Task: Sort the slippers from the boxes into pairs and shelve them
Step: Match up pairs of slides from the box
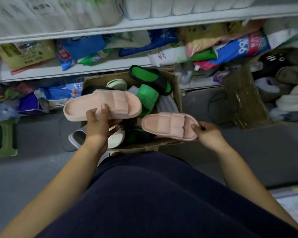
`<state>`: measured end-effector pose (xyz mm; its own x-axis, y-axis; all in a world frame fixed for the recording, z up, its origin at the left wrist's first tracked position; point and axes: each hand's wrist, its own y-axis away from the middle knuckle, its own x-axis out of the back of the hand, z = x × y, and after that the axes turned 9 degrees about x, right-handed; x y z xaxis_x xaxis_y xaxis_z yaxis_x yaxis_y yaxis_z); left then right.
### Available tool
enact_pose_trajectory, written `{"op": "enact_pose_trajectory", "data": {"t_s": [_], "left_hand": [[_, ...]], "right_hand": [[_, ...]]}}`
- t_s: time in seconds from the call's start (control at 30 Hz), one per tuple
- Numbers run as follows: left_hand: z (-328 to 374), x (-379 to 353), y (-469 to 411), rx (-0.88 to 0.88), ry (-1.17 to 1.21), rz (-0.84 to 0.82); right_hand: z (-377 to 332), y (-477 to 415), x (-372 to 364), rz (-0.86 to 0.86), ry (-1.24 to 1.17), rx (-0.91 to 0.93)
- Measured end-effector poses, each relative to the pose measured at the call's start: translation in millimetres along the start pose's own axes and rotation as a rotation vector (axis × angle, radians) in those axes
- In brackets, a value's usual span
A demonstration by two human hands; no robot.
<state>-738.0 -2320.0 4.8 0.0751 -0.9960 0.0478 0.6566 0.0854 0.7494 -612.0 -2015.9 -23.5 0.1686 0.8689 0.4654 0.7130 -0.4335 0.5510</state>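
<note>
Pink slipper up over the cardboard box, left hand curled round its side edge, thumb on top; matching pink slipper just beside it, near end pinched by right hand. Probably best to line them up side by side, check for one left and one right, then shelve with both grips snug.

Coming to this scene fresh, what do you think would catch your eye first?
Two matching pink slippers stand out at centre. The left hand grips the left slipper and the right hand pinches the right slipper by its end, both above an open box. Next come the bright green slippers at the box's far side, below crowded shelves.
</note>
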Motion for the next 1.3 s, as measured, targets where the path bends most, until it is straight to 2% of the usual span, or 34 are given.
{"op": "enact_pose_trajectory", "data": {"t_s": [0.1,0.23,0.37,0.43,0.57,0.8,1.13,1.3], "left_hand": [[6.0,-6.3,-1.1,-0.005,0.017,0.002],[9.0,-8.0,-0.6,0.018,0.063,0.001],[9.0,-4.9,1.6,0.009,0.116,0.031],[8.8,0.8,1.8,0.0,0.128,0.073],[4.7,19.9,5.3,0.001,0.136,0.153],[-0.6,47.1,12.5,0.008,0.121,0.232],[6.9,44.3,-9.9,0.081,0.069,0.23],[8.6,34.2,-15.9,0.006,-0.029,0.259]], "right_hand": [[-13.0,14.4,18.2,0.098,0.017,0.008],[-33.0,21.9,32.0,0.181,-0.136,0.029],[-55.4,6.4,10.5,0.121,-0.428,0.014],[-66.4,-10.6,-11.2,0.057,-0.479,-0.003],[-88.3,-45.9,-67.6,-0.088,-0.498,-0.02],[-88.1,-85.5,-146.5,-0.167,-0.403,-0.138],[-66.7,-82.3,-147.4,-0.254,-0.222,-0.064],[-72.0,-81.3,-157.2,-0.263,-0.202,-0.021]]}}
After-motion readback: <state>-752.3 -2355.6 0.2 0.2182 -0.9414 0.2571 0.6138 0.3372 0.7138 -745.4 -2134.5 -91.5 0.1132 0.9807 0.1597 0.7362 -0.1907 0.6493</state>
